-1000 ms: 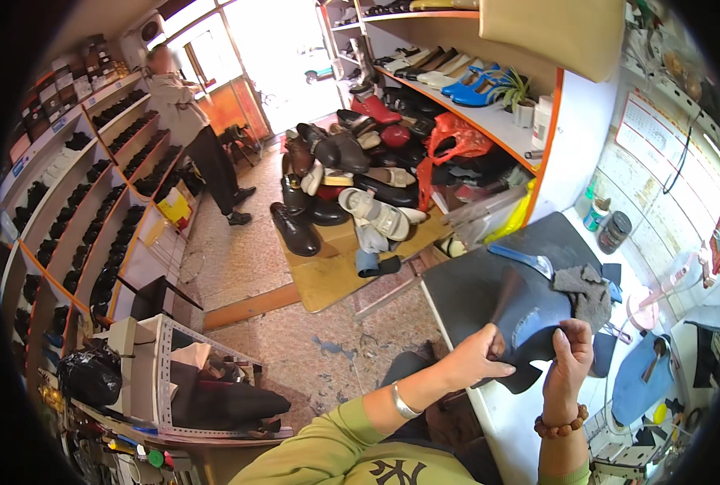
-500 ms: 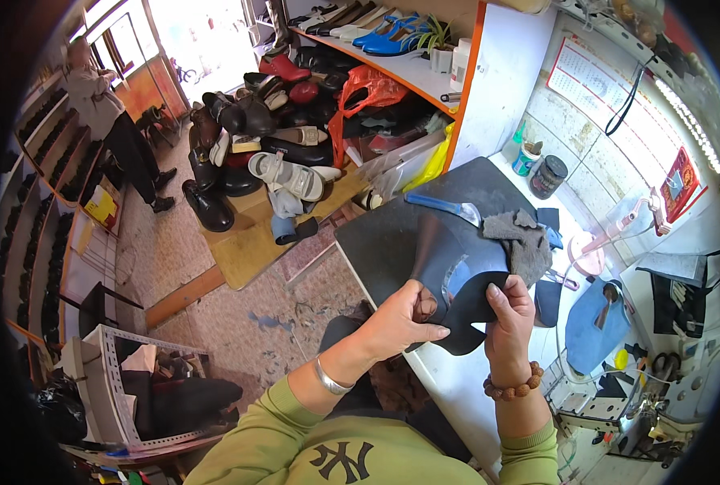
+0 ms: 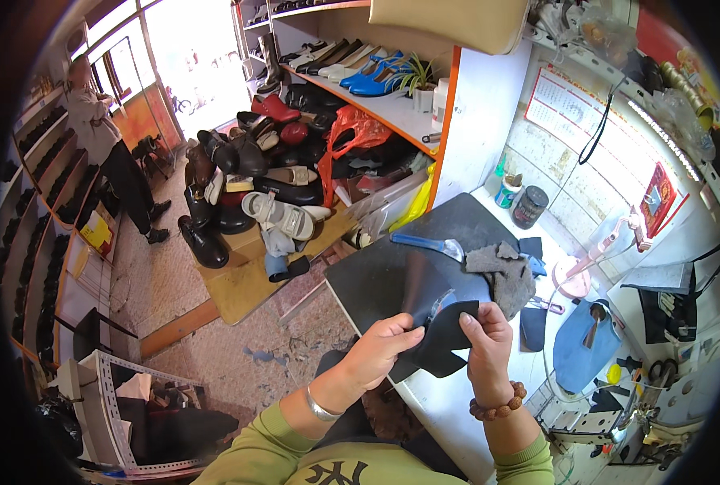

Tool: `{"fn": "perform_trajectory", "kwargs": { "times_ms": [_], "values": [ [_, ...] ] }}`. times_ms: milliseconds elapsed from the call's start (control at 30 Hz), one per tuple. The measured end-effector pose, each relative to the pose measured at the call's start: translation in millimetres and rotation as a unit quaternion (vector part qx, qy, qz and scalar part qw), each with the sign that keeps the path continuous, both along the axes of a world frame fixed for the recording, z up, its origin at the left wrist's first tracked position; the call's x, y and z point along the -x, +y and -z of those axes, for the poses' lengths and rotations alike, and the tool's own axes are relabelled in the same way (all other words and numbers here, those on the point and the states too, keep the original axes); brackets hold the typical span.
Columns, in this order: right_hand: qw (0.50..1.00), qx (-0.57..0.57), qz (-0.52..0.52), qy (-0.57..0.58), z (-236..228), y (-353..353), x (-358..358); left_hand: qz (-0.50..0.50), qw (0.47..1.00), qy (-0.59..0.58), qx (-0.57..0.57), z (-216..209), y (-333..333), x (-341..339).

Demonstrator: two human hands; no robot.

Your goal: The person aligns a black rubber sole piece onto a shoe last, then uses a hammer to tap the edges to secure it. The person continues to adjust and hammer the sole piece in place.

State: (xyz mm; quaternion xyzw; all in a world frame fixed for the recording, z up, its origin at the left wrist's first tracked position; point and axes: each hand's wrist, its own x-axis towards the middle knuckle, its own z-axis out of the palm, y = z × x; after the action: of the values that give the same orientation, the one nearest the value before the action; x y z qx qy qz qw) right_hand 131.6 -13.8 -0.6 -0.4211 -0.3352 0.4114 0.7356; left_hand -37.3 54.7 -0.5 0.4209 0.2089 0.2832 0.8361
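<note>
My left hand (image 3: 383, 349) pinches the near left edge of a black leather piece (image 3: 439, 346), thumb on top. With thumb and bent fingers, my right hand (image 3: 488, 343) grips its right side. The piece is smooth and flexible, with a notch in its lower edge and a shiny bluish patch near its middle. Its far part spreads over a black work mat (image 3: 360, 275) on the white table; whether it is a boot shaft I cannot tell. Beyond it lies a blue-handled tool (image 3: 415, 241) with a pale metallic end. A ragged grey cloth (image 3: 501, 279) touches its far right side.
Shoes are heaped on a low wooden bench (image 3: 251, 295) ahead left, below a shelf with blue shoes (image 3: 376, 74). A dark jar (image 3: 530, 207) and a blue cutout (image 3: 582, 356) occupy the table's right side. A person (image 3: 105, 137) stands far left.
The view has shifted slightly. Both hands keep their hold on the leather piece, its near flap now tilted a little differently, with less of the bluish patch showing.
</note>
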Motion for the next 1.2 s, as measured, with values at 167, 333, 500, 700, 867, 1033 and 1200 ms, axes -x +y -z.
{"fn": "perform_trajectory", "kwargs": {
  "times_ms": [167, 333, 500, 700, 867, 1033, 1200],
  "values": [
    [1.0, 0.001, -0.007, -0.003, -1.6, 4.5, 0.5, 0.019, 0.999, -0.025, 0.017, 8.8, 5.5, 3.7],
    [1.0, 0.007, -0.003, -0.028, -1.9, 7.9, 2.9, 0.008, 0.999, 0.015, -0.03, 7.8, 6.1, 2.8],
    [0.999, 0.012, -0.001, -0.043, -4.8, 9.0, 5.0, 0.003, 0.998, 0.032, -0.062, -5.3, 3.4, 2.0],
    [0.998, 0.012, -0.002, -0.055, -7.6, 7.9, 8.4, -0.028, 0.997, 0.033, -0.071, -9.1, 0.4, 1.5],
    [0.999, 0.027, -0.006, -0.038, -4.1, 7.0, 11.4, -0.039, 0.995, 0.071, -0.055, -1.0, -3.5, 2.1],
    [0.999, 0.03, -0.007, -0.018, 0.2, 5.9, 11.9, -0.088, 0.991, 0.057, -0.082, 2.3, -9.6, -2.8],
    [1.0, 0.023, -0.019, -0.001, 0.3, 4.9, 13.9, -0.109, 0.991, 0.045, -0.071, 3.5, -13.4, -2.9]
  ]
}}
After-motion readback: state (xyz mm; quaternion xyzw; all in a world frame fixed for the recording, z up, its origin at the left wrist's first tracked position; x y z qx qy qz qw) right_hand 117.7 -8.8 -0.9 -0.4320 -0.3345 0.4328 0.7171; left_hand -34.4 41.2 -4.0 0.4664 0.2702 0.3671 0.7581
